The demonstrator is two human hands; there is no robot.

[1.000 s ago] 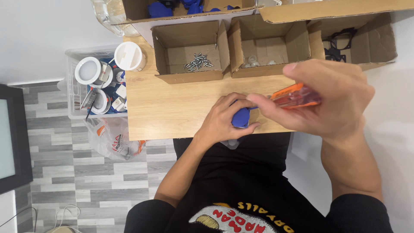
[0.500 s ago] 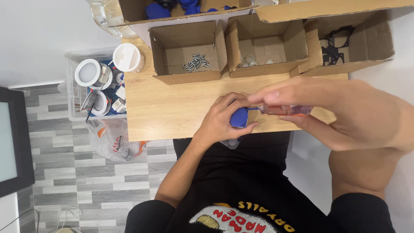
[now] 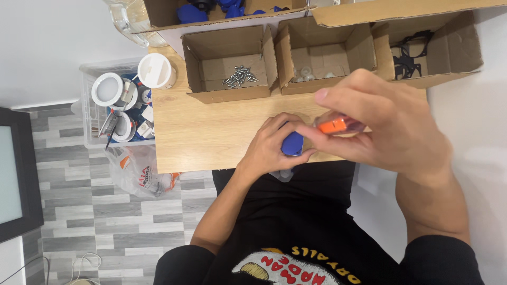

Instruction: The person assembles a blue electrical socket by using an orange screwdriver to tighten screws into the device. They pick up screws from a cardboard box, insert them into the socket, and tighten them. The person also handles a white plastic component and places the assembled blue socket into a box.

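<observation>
Nearest the camera, the left hand [image 3: 272, 145] is clenched around a small blue plastic part [image 3: 292, 143], holding it just over the near edge of the wooden counter [image 3: 211, 132]. The right hand [image 3: 380, 124] grips an orange-handled screwdriver [image 3: 334, 125], its fingers [image 3: 317, 138] closed on the handle, and the tool points toward the blue part; the tip itself is hidden behind the hands, so whether a screw is seated cannot be told. A bit of clear plastic shows under the left hand, too hidden to name.

Judging from this, the work looks to be mid-assembly: one part is in hand with the driver applied to it, and no finished pieces lie on the counter.

Farther back, three open cardboard boxes stand in a row at the counter's rear. The left box [image 3: 227, 92] holds a small heap of screws [image 3: 240, 76], the middle box [image 3: 325, 79] a few pale round pieces, the right box [image 3: 449, 63] black frame-like parts. Beyond them a larger box [image 3: 163, 13] holds more blue parts, so stock appears to remain. To the left, beside the counter, a clear bin [image 3: 87, 105] carries white round fittings.
</observation>
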